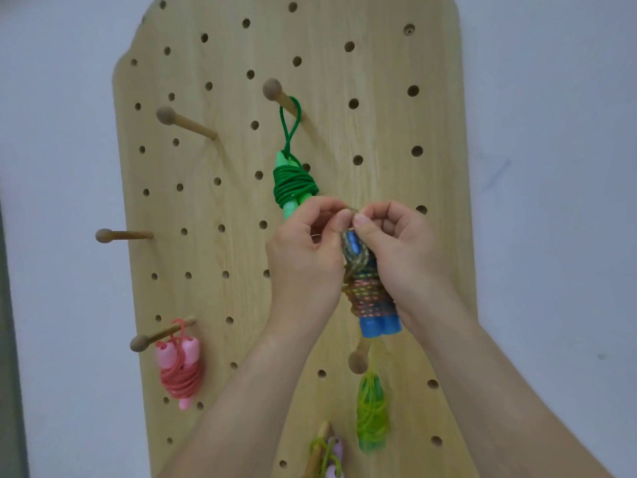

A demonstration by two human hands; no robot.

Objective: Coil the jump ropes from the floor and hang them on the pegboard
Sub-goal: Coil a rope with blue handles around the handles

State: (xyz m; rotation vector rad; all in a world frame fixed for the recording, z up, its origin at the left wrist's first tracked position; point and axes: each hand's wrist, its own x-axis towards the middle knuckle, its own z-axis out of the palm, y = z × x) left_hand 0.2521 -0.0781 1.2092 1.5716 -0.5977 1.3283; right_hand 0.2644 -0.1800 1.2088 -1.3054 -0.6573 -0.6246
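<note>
A wooden pegboard (241,208) fills the view. In front of its middle I hold a coiled jump rope with blue handles and multicoloured braided cord (370,301). My left hand (306,257) and my right hand (400,250) both pinch the cord's loop at the top of the bundle, fingertips almost touching. The handles hang downward between my wrists. A green rope (294,188) hangs from an upper peg (275,93). On a lower left peg hangs a pink rope (179,367). A yellow-green rope (371,412) hangs from a peg (358,360) just below the blue handles.
Two bare pegs stick out at the left, one upper (182,122) and one at mid height (120,235). At the bottom edge another bundle with pale pink handles and yellow-green cord (329,457) hangs on a peg. A plain white wall (551,167) surrounds the board.
</note>
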